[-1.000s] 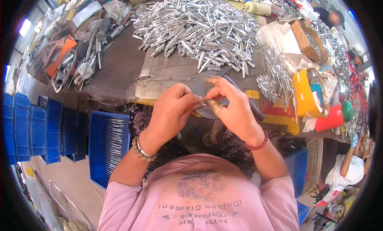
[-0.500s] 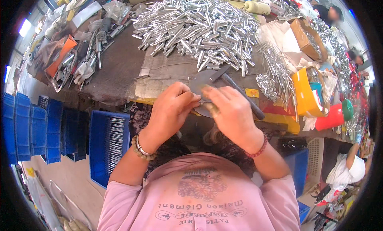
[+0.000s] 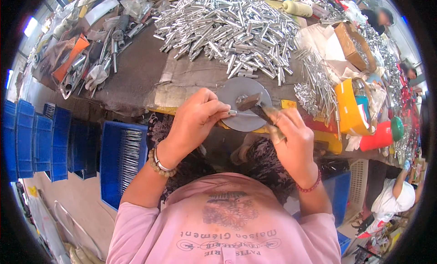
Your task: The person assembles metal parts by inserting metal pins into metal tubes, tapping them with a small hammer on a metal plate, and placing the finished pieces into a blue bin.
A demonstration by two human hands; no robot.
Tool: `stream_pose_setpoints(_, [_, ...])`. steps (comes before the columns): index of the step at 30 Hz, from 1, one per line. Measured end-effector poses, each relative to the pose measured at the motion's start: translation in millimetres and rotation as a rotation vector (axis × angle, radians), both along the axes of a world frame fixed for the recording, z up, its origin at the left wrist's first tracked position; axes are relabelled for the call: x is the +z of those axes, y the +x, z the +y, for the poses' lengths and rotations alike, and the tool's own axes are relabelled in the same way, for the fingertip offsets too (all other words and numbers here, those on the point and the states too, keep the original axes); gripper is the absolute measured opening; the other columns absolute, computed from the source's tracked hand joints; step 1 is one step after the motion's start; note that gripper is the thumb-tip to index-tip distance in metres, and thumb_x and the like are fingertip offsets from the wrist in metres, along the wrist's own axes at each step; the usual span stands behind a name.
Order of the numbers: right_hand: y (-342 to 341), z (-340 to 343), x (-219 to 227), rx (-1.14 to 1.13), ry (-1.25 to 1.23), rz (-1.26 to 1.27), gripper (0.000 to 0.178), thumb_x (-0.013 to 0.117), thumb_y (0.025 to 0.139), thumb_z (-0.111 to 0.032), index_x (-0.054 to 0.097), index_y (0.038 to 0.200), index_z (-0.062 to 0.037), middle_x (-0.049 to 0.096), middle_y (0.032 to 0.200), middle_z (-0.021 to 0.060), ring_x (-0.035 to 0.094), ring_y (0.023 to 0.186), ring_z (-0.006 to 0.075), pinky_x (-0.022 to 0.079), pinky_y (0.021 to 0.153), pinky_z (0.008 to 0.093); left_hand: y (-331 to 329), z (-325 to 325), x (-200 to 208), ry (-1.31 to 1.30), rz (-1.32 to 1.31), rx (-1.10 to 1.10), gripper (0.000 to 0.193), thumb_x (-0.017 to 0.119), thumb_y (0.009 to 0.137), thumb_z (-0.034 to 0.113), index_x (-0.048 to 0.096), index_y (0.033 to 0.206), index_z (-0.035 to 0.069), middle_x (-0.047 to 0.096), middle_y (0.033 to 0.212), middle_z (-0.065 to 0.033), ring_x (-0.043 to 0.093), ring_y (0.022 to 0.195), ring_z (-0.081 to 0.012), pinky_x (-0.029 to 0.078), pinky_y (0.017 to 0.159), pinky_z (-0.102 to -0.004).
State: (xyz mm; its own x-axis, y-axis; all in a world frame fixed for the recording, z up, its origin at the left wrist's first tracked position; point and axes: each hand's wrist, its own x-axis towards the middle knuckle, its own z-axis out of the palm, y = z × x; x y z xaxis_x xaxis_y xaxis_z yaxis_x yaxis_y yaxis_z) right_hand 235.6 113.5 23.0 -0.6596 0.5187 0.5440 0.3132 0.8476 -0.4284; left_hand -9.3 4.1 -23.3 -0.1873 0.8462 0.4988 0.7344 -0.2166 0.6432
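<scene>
My left hand point(image 3: 198, 120) pinches a short silver metal tube point(image 3: 232, 112) between thumb and fingertips. A thin rod seems to run from it toward the right, low over the round grey plate point(image 3: 232, 88) at the bench's front edge. Blurred by motion, my right hand point(image 3: 293, 136) is closed round the handle of a hammer point(image 3: 249, 101). The hammer's dark head hangs over the middle of the plate, just right of the tube. Beyond the plate lies a large heap of similar silver tubes point(image 3: 227, 31).
Thin metal rods and small parts point(image 3: 314, 82) lie to the right, near a cut yellow container point(image 3: 350, 107) and a red jar point(image 3: 377, 135). Tools point(image 3: 114, 41) clutter the left. Below stand blue crates point(image 3: 109, 164), one holding rods. Other people are at the far right.
My right hand has moved right, away from my left, and picked up the hammer that lay across the plate's right side. The plate is now more exposed. My left hand stays nearly in place.
</scene>
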Motion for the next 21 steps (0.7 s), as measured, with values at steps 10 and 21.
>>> stream_pose_setpoints(10, [-3,-16,7,0.083,0.013,-0.196,0.048,0.073,0.087,0.002,0.077,0.132,-0.0141,0.064,0.097,0.0097,0.069,0.078,0.0317,0.057,0.067,0.0422,-1,-1,-1,0.016,-0.027,0.007,0.021,0.088,0.085,0.002,0.08,0.104,0.008,0.066,0.092,-0.009,0.067,0.082,-0.0282,0.054,0.072,-0.0388])
stream_pose_setpoints(21, [-15,11,9,-0.072,0.129,-0.314,0.04,0.081,0.089,-0.006,0.077,0.128,-0.0104,0.068,0.129,0.0161,0.066,0.121,0.0378,0.055,0.1,0.0448,-5,-5,0,-0.067,-0.134,-0.055,0.02,0.085,0.09,0.002,0.081,0.109,0.007,0.064,0.098,-0.0081,0.065,0.09,-0.0236,0.052,0.077,-0.0334])
